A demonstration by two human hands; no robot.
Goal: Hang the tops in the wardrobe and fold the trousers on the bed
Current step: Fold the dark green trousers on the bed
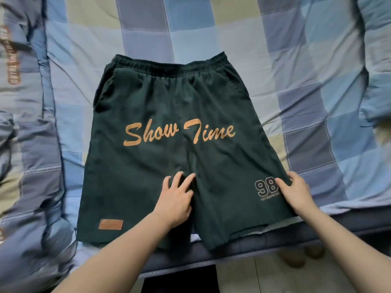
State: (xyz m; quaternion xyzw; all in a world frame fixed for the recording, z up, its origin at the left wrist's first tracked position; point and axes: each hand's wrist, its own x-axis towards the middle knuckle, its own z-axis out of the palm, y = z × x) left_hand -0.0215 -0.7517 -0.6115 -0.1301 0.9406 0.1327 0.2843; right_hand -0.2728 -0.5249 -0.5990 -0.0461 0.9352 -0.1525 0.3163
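My left hand (176, 199) lies flat, fingers spread, on the crotch of the dark green cotton shorts (169, 149) — my right hand (295, 192) pinches the outer edge of the right leg. The shorts lie spread, waistband farthest, on the blue checked quilted bedspread (306, 70).

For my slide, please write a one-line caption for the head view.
Left hand presses flat dark green shorts; right hand grips the leg's edge, on checked bedding.
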